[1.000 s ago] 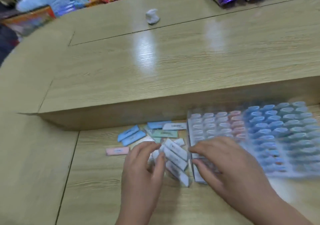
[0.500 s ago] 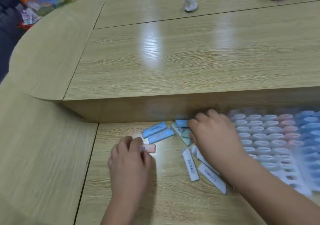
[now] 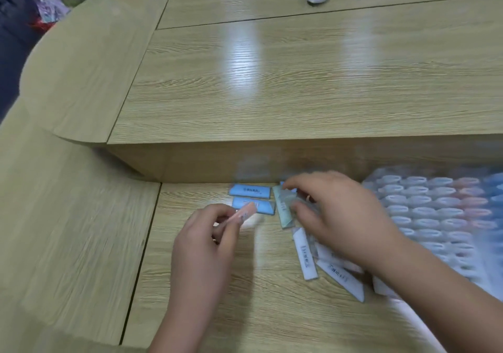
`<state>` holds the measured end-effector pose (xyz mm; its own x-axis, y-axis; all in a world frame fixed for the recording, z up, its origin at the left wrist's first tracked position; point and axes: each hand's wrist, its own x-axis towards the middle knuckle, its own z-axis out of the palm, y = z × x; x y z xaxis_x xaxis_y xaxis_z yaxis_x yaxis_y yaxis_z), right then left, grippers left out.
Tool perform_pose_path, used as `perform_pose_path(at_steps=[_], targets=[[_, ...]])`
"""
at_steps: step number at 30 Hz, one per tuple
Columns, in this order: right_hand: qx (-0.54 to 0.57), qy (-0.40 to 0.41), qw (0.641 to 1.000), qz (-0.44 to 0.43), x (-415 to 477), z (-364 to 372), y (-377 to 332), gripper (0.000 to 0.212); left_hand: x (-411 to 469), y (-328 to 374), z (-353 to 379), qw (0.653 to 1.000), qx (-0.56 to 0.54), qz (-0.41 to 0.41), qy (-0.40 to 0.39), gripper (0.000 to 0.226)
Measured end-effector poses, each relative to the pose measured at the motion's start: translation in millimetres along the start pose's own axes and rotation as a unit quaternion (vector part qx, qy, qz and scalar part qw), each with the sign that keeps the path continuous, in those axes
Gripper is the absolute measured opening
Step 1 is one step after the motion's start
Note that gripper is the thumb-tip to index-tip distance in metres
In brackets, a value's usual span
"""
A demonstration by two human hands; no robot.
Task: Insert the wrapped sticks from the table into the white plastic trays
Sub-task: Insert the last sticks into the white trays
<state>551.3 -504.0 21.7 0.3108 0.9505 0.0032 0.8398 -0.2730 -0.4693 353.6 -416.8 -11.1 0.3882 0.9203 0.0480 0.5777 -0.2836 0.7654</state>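
Head view: the left hand [image 3: 206, 241] pinches a pink wrapped stick [image 3: 245, 212] between thumb and fingertips, over two blue sticks [image 3: 250, 191] lying close under the raised ledge [image 3: 272, 162]. The right hand [image 3: 340, 216], fingers curled, covers a green stick [image 3: 284, 211] at centre; blur hides any grip. White sticks [image 3: 306, 257] fan out below it. White plastic trays [image 3: 435, 208] fill the right edge, and bare wood lies lower centre.

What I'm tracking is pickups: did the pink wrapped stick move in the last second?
Yes. The left hand pinches the pink stick, lifted off the table and carried right, now overlapping the lower blue stick.
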Motion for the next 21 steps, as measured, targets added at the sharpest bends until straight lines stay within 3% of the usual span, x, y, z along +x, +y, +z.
perform_pose_path(at_steps=[1, 6, 13, 21], targets=[[0.034, 0.021, 0.999, -0.004, -7, -10, 2, 0.024, -2, 6, 1, 1.000, -0.017, 0.007, -0.002, 0.003], [0.186, 0.137, 0.971, 0.054, -54, -60, 34, 0.014, -17, 58, 9, 0.995, -0.073, 0.064, -0.029, 0.024], [0.207, 0.285, 0.930, 0.104, -133, -110, 116, 0.033, -41, 140, 68, 0.975, -0.163, 0.112, -0.098, 0.018], [0.272, 0.347, 0.890, 0.117, -180, -120, 167, 0.023, -57, 195, 131, 0.966, -0.113, 0.200, -0.116, 0.015]])
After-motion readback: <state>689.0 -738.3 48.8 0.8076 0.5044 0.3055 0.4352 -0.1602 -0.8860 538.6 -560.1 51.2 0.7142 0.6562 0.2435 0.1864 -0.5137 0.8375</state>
